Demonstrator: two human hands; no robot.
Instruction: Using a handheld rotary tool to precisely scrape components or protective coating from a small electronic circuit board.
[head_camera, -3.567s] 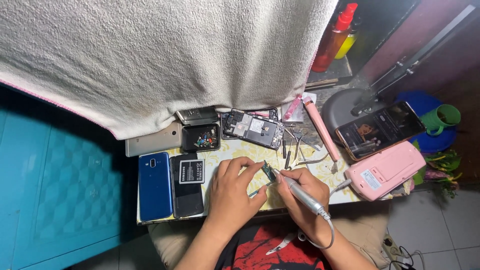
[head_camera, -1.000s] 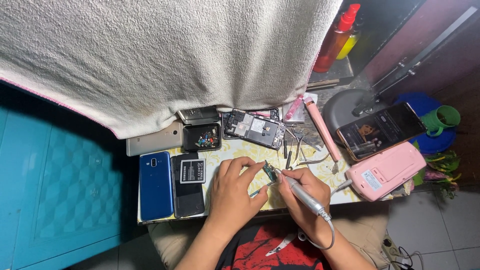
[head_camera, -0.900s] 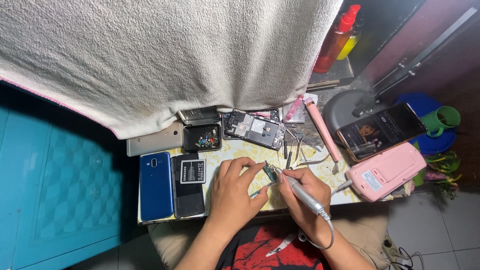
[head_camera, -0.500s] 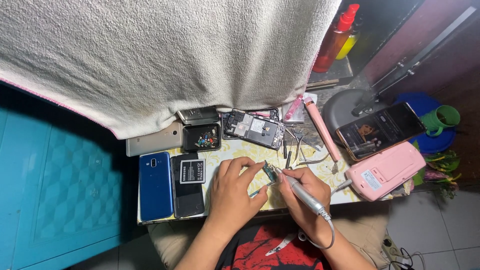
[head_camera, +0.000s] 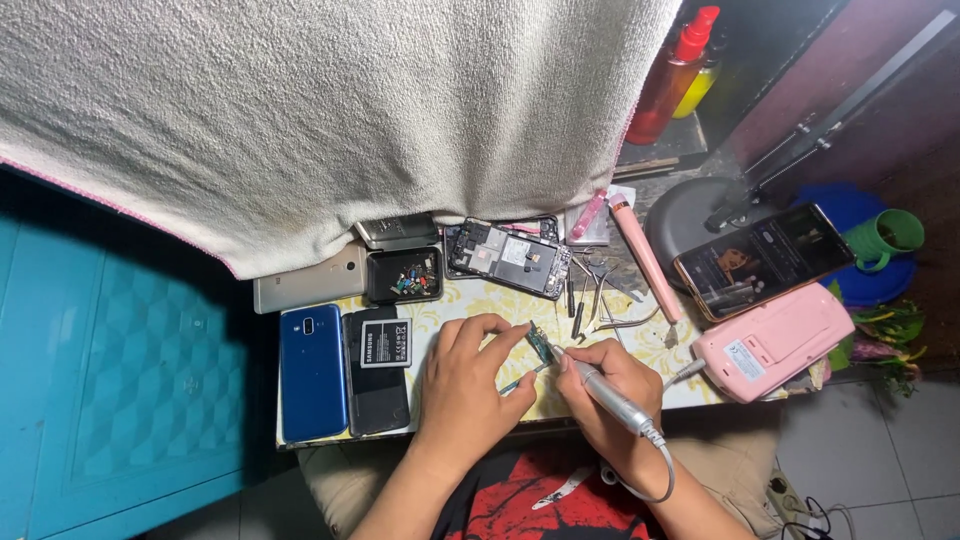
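Barely anything has shifted vs a sec ago: both hands sit in the same spot at the front of the table (head_camera: 480, 300), tool tip maybe a hair closer in. Left hand (head_camera: 468, 385) is clenched round a small green circuit board (head_camera: 540, 345), thumb and fingers pinching it just off the tabletop, prob to keep it steady and angled toward the tool. Right hand (head_camera: 610, 385) grasps a grey pen-shaped tool (head_camera: 600, 392) like a pencil, cord trailing back toward the lap, tip right at the board's edge; touching or not, can't tell. So the board lies between the two grips, just ahead of the left fingertips.

Around them: blue phone (head_camera: 312, 372) and a black phone with a battery on it (head_camera: 375, 370) lie side by side at left. Opened phone (head_camera: 510, 258) and a black tray of small parts (head_camera: 404, 275) are further back, under the white towel (head_camera: 330, 110). Tweezers etc (head_camera: 600, 300) rest near the right hand; pink box (head_camera: 775, 340) well off to the right.
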